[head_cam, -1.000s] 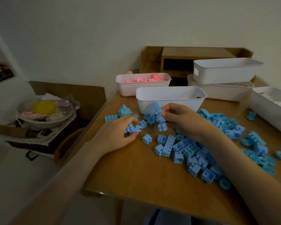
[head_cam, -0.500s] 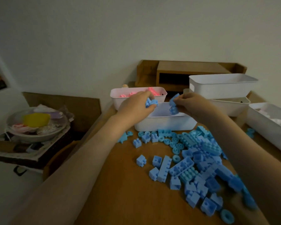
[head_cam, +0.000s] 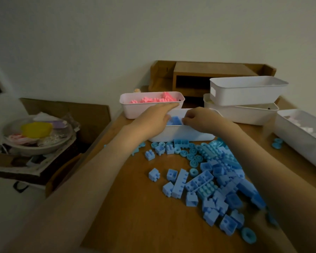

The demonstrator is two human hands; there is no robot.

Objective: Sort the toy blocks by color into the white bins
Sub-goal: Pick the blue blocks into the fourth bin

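A home room; wooden desk (head_cam: 135,216) with small shelf (head_cam: 213,69); cluttered bowl (head_cam: 26,150) beside cardboard (head_cam: 71,110).

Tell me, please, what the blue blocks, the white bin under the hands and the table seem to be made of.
Blue blocks: most likely moulded plastic with a matte finish; the colour is even and the studs are crisp.
White bin: probably thin moulded plastic; the wall is smooth and the corners are rounded.
Table: wood or wood-look laminate, brown and smooth with a dull sheen; the dim picture does not show which.
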